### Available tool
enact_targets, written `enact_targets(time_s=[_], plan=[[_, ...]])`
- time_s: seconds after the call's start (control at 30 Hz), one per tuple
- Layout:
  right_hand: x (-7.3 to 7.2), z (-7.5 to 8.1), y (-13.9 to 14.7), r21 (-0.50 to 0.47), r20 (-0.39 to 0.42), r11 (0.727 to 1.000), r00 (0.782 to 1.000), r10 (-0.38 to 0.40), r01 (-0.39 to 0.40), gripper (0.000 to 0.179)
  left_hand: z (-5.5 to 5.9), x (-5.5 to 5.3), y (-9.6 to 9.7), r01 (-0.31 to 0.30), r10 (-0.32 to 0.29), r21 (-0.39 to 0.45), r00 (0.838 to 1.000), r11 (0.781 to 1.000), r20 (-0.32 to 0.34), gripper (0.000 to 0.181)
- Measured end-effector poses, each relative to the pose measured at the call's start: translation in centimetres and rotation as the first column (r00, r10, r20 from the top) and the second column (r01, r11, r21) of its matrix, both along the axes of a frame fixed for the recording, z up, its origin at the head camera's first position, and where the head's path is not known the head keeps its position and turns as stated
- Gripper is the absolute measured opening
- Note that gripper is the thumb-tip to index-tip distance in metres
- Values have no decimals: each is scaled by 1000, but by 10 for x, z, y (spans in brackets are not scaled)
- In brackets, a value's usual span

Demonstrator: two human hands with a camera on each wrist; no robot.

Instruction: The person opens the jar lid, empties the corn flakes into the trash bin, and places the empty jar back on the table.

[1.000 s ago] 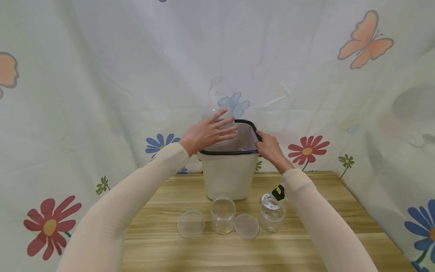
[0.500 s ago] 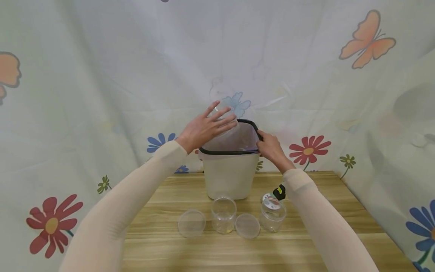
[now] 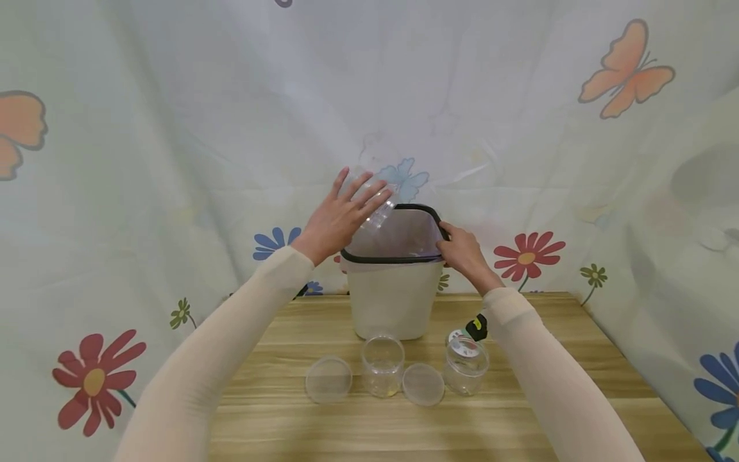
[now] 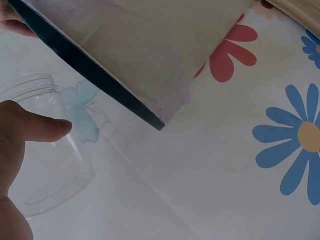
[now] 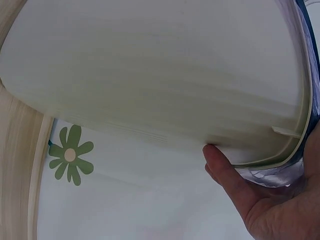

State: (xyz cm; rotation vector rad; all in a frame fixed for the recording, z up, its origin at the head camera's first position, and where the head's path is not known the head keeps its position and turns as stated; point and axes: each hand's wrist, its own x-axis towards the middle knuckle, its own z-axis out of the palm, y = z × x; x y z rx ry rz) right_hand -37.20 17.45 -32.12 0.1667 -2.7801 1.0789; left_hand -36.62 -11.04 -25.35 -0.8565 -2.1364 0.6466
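In the head view my left hand [image 3: 340, 215] holds a clear plastic jar [image 4: 60, 165] over the left part of a bin's opening. The left wrist view shows my thumb along the jar's side and its threaded neck towards the bin's dark rim. The jar looks tilted and see-through, with no lid on the neck. My right hand [image 3: 462, 250] grips the right side of the white bin [image 3: 392, 298] at its black rim. Seen from the right wrist, my thumb presses the bin's outer wall beside a purplish liner bag [image 5: 275, 176].
Nearer on the wooden table [image 3: 369, 433] stand two more clear jars, a left one [image 3: 382, 369] and a right one [image 3: 465, 369]. Two translucent round lids lie flat, one at left [image 3: 328, 380], one between the jars [image 3: 423, 385]. Behind the right jar are a printed disc [image 3: 464, 342] and a black-yellow object [image 3: 476, 327].
My left hand has shifted left and slightly up, turning so its fingers point more upward, and the jar tilts with it. My right hand keeps its hold on the bin rim.
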Motion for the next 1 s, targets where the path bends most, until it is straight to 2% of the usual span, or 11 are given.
enact_targets(time_s=[0.1, 0.3, 0.43, 0.53, 0.77, 1.0], plan=[[0, 0, 1, 0, 5, 1000, 1000, -11, 11, 60, -1, -1, -1, 13, -16, 86, 999, 996, 31, 107], [0, 1, 3, 15, -27, 1000, 1000, -14, 15, 60, -4, -1, -1, -13, 0, 200, 998, 980, 66, 102], [1, -1, 5, 46, -55, 999, 998, -8, 11, 60, -10, -1, -1, -23, -1, 266, 996, 964, 92, 99], [2, -2, 7, 71, -72, 997, 997, -8, 13, 59, -13, -1, -2, -11, -27, 330, 993, 944, 111, 97], [7, 0, 9, 81, -120, 997, 993, 6, 4, 62, -15, 5, -6, -2, -95, 505, 981, 863, 166, 101], [11, -2, 9, 62, -164, 998, 986, 10, 1, 72, -21, 15, -13, 18, -151, 631, 976, 776, 158, 101]])
